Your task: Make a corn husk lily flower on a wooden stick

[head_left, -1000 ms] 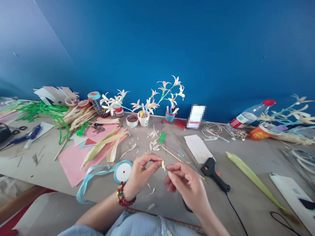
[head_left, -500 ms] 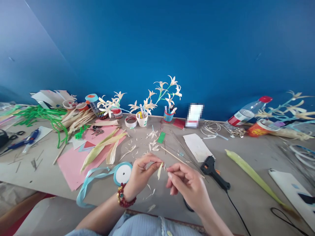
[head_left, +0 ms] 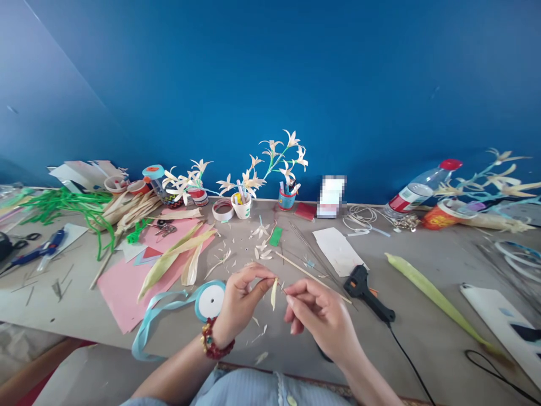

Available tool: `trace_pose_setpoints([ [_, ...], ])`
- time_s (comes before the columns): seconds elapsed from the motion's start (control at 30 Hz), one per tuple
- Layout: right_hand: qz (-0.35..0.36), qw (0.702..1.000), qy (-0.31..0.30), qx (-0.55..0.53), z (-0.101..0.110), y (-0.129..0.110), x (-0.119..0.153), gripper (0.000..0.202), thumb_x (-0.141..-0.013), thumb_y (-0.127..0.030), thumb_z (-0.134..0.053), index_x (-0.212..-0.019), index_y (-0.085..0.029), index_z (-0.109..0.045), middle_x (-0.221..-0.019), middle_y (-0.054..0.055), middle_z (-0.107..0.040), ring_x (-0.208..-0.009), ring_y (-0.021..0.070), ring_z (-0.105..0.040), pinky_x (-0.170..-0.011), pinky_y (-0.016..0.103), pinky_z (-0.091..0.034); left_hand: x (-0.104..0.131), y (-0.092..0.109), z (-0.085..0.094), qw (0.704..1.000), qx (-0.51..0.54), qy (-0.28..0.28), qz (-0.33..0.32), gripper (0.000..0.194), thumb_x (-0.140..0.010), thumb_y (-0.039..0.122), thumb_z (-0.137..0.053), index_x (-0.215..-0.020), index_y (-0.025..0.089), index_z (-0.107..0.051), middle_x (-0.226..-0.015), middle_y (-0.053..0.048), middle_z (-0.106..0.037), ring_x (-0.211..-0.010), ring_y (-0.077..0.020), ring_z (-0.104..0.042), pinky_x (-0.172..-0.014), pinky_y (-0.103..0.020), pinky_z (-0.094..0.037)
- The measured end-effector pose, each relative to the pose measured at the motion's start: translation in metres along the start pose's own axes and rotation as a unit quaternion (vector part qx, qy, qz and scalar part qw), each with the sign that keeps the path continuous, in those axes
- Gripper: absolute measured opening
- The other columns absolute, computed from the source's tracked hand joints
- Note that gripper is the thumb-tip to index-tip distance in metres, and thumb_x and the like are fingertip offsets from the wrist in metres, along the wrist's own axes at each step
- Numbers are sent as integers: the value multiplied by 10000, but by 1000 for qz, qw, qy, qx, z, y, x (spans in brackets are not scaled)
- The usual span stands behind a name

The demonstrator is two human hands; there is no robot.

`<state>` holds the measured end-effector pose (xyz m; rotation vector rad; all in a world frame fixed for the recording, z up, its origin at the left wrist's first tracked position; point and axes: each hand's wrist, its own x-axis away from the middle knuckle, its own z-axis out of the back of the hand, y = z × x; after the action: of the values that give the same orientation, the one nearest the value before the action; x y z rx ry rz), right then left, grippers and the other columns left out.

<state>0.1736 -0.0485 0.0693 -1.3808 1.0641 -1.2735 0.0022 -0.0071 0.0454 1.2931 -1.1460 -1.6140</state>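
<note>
My left hand (head_left: 242, 298), with a beaded bracelet on its wrist, pinches the top of a small pale-yellow corn husk strip (head_left: 274, 295) between thumb and fingertips. The strip hangs down over the table. My right hand (head_left: 320, 311) is closed on a thin wire (head_left: 282, 288), which slants up to the top of the strip. Whether the wire is fixed to the strip is too small to tell. Left of my left hand lies a spool of light-blue ribbon (head_left: 211, 300). Cut husk petals (head_left: 264, 255) are scattered beyond my hands.
A black glue gun (head_left: 368, 293) with a cord lies right of my right hand, near a green corn husk (head_left: 431, 293). Pink paper (head_left: 120, 293) is at left. Husk flowers (head_left: 291, 138) stand in cups along the wall. Another person's arm (head_left: 38, 369) shows at lower left.
The whole view has shifted slightly. Both hands keep their pinch on the husk strip and wire, with hardly any movement.
</note>
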Motion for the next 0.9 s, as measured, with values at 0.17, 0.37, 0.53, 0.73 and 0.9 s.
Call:
trace_pose_setpoints([
  [0.17,1,1000,-21,1,1,3,-2,175,-817,-357,-635,-818,-185,-605,-548,-19,-662,-403,108,-592,-440,195,-480,0,-3,1,999,-22,-1,-41,105,-893,173,-625,-894,198,-726,-788,-54,-706,-783,-183,-621,-764,-324,-473],
  [0.37,2,1000,-2,-10,-1,-1,1,171,-834,-346,-624,-826,-176,-611,-559,-12,-668,-409,98,-585,-450,191,-481,1,-6,2,1000,-6,2,-21,94,-895,184,-623,-883,199,-715,-794,-52,-704,-775,-183,-618,-748,-320,-471],
  [0.53,-1,1000,-18,-16,0,3,-2,189,-824,-359,-640,-829,-173,-606,-551,-17,-661,-410,103,-593,-447,196,-489,2,-7,1,1000,-5,2,-16,88,-895,187,-626,-886,200,-713,-797,-50,-704,-789,-184,-617,-760,-324,-471],
  [0.73,-3,1000,-9,-18,-1,1,0,173,-840,-346,-620,-837,-174,-608,-566,-16,-668,-417,95,-587,-458,193,-483,2,-6,2,999,-12,6,-30,97,-899,175,-621,-892,205,-712,-803,-52,-708,-793,-182,-620,-763,-327,-476],
  [0.9,-2,1000,-9,-17,-3,-1,-1,157,-829,-331,-624,-822,-175,-608,-554,-21,-658,-414,93,-584,-454,189,-473,2,-6,1,999,-17,8,-37,95,-895,168,-625,-893,211,-710,-797,-46,-706,-783,-179,-624,-747,-322,-485],
])
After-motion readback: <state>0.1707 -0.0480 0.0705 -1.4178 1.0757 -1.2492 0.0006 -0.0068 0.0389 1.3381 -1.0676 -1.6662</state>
